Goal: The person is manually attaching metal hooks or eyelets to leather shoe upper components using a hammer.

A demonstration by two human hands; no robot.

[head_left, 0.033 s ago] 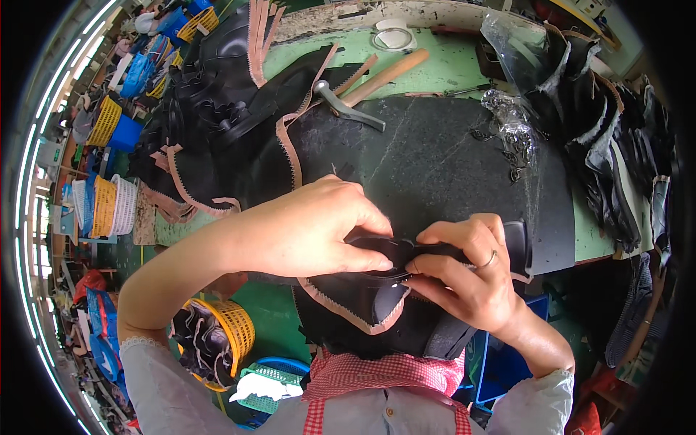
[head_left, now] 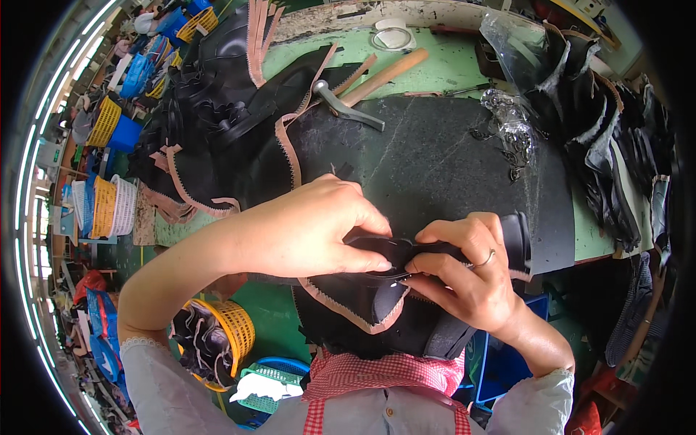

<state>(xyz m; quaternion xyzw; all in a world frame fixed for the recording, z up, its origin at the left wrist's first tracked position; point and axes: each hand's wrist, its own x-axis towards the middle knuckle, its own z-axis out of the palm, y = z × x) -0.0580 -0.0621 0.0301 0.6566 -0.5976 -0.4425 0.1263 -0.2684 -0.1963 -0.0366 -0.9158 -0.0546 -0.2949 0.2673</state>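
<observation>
At the near edge of a dark work mat, a black leather piece (head_left: pixel 377 301) with a pinkish, zigzag-cut border is bent up between my hands. My left hand (head_left: pixel 330 225) reaches over from the left, its thumb and fingers closed on the folded edge. From the right, my right hand (head_left: pixel 467 272), with a ring on one finger, pinches the same edge close by. The leather's far end (head_left: pixel 516 243) sticks out past my right hand. Just what lies between the fingertips is hidden.
Beyond my hands, a hammer (head_left: pixel 351 112) with a wooden handle rests by a heap of black leather pieces (head_left: pixel 217 109). A clear plastic bag (head_left: pixel 511 127) with small dark metal parts lies on the mat (head_left: pixel 420 152). More leather (head_left: pixel 580 101) hangs right. A yellow basket (head_left: pixel 235 333) stands below.
The leather's end beyond my right hand has risen slightly. Both hands keep almost the same place and grip.
</observation>
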